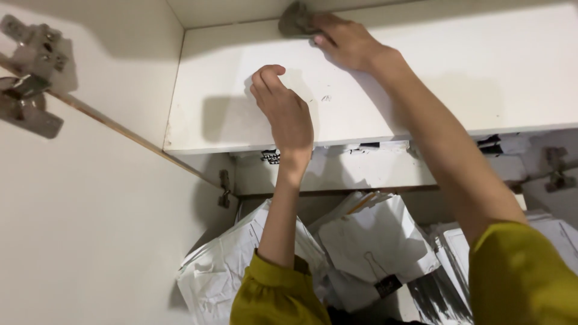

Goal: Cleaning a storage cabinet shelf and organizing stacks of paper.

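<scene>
Two hands at work: we see both raised onto a white cabinet shelf (pixel 457 78), the sleeves mustard yellow.
Thing in hand: a small grey cloth or sponge (pixel 295 21); we cannot tell which from this view.
Place of the cloth: at the far back edge of the shelf, touching the rear wall, left of the shelf's middle.
Right hand (pixel 346 42): laid over the right end of the cloth, fingers pressed down on it, the thumb just beside its near edge; it grips or pins the cloth rather than spreading wide.
Left hand (pixel 283 105): resting on the bare shelf, fingers curled in to a narrow half-fist, holding nothing that we can see.
Governing relation: the cloth lies beyond and slightly right of the left hand, well apart from it; the right hand is on it, so the right is plainly the nearer.
Long axis: we read the cloth as lying roughly along the back edge, left to right, though most of it is hidden or bunched.
Marks on shelf: a few faint dark specks (pixel 326 97) between the two hands.
Below the shelf: stacked white paper packets (pixel 373 241), one with a black binder clip (pixel 388 284).
Left margin: an open cabinet door (pixel 78 229) with a metal hinge (pixel 27 72).
</scene>
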